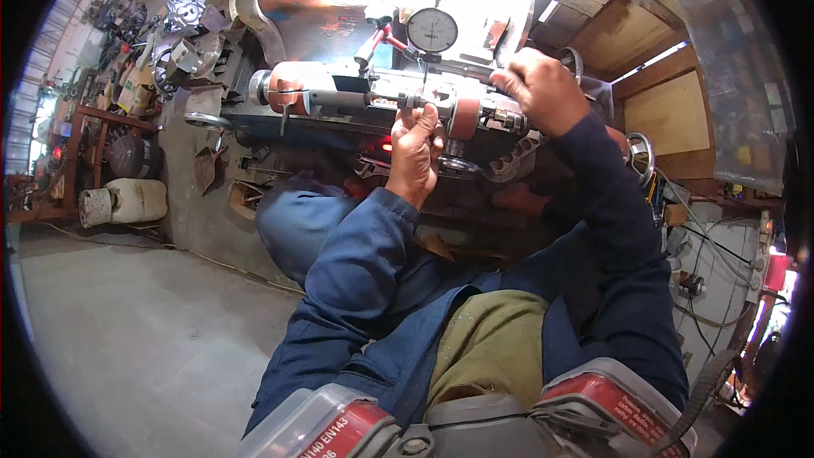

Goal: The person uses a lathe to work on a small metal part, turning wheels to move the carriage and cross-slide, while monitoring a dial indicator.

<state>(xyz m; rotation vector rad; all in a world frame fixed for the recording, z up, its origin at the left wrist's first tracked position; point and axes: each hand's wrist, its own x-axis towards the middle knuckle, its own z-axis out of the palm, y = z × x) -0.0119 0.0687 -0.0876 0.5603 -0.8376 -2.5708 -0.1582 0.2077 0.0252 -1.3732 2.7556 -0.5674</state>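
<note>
My left hand (415,153) reaches up to the machine, thumb and fingers closed at a slim metal shaft (410,100) just below a round dial gauge (432,30). A red jointed arm (380,41) stands beside the gauge, and its thin stem points down toward the shaft. Farther right, my right hand (547,92) is closed in a fist near a dark curved lever (509,41); what lies inside the fingers is hidden. The shaft runs between a reddish-brown headstock (287,87) at left and a reddish-brown block (464,112) at right.
Handwheels (642,159) stick out on the machine's right, with another handwheel (208,121) at left. A white-and-tan gas cylinder (127,202) lies on the left floor near a cable. Wooden panels (666,114) stand at right. Clear-cased mask filters (606,403) fill the bottom edge.
</note>
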